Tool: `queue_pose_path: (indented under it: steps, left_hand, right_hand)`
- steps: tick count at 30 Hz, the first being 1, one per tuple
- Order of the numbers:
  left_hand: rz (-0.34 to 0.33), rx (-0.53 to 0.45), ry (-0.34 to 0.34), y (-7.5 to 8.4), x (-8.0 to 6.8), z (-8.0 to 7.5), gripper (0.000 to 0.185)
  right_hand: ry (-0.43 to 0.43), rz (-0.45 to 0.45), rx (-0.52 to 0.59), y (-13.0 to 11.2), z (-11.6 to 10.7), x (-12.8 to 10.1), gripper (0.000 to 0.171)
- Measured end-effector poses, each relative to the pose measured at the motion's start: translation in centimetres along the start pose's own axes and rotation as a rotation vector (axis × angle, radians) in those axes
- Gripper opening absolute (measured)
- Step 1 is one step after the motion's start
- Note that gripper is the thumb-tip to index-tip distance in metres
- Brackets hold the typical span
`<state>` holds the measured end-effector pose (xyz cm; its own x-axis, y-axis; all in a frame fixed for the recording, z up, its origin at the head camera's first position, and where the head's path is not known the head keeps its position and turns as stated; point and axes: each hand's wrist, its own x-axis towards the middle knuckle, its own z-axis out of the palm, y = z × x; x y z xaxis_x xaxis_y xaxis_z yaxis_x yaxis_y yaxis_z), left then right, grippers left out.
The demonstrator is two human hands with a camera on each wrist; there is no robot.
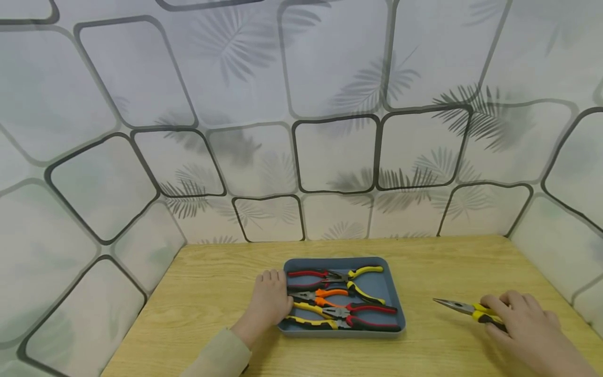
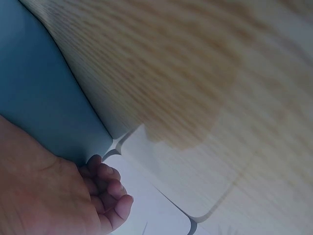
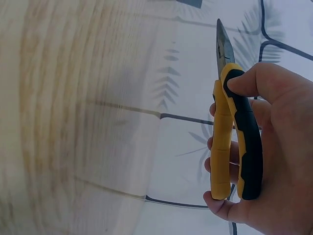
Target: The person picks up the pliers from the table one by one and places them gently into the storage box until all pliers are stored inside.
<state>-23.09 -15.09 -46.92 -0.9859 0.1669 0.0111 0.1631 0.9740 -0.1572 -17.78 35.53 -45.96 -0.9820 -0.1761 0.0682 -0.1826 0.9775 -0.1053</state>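
A blue tray [image 1: 389,286] sits mid-table holding several pliers [image 1: 339,301] with red, orange and yellow-black handles. My left hand [image 1: 269,302] rests against the tray's left edge, fingers curled at the rim; in the left wrist view my curled fingers [image 2: 108,188] lie beside the blue tray wall [image 2: 44,103]. My right hand [image 1: 523,322] grips yellow-black needle-nose pliers [image 1: 466,308] just above the table, right of the tray, tip pointing left. In the right wrist view my fingers [image 3: 274,142] wrap both handles of the pliers [image 3: 234,137], whose jaws are closed.
The wooden table [image 1: 212,293] is enclosed on three sides by patterned white panels [image 1: 330,131]. Bare wood lies between the tray and my right hand and to the tray's left.
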Motion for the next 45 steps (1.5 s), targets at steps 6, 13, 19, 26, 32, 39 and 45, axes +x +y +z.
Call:
queue_pose_path:
  steps: [6,13,19,26,32,39,45]
  left_hand:
    - [-0.002,0.003,0.004,0.0,0.1,0.0,0.046]
    - [-0.002,-0.002,0.010,0.0,0.2,-0.1,0.044]
    - [0.000,0.005,0.015,0.0,0.2,-0.1,0.043]
    - [-0.003,0.004,0.014,0.0,0.1,-0.1,0.044]
    - [-0.001,0.009,0.016,0.0,0.0,-0.2,0.043]
    - [0.002,0.013,0.000,0.1,0.0,-0.1,0.042]
    - [0.002,0.018,-0.007,0.0,0.0,0.0,0.041]
  right_hand:
    - [0.002,-0.015,-0.013,-0.5,-0.3,0.3,0.036]
    - [0.010,-0.026,-0.005,-1.4,-0.9,0.6,0.041]
    - [0.036,-0.067,-0.008,-2.0,-1.3,0.7,0.041]
    - [0.053,-0.090,0.008,-2.5,-1.3,1.0,0.039]
    - [0.063,-0.091,0.028,-3.1,-1.4,1.4,0.037]
    - [0.085,-0.105,0.031,-3.9,-1.5,1.7,0.039]
    - [0.083,-0.108,0.036,-4.4,-1.6,2.0,0.038]
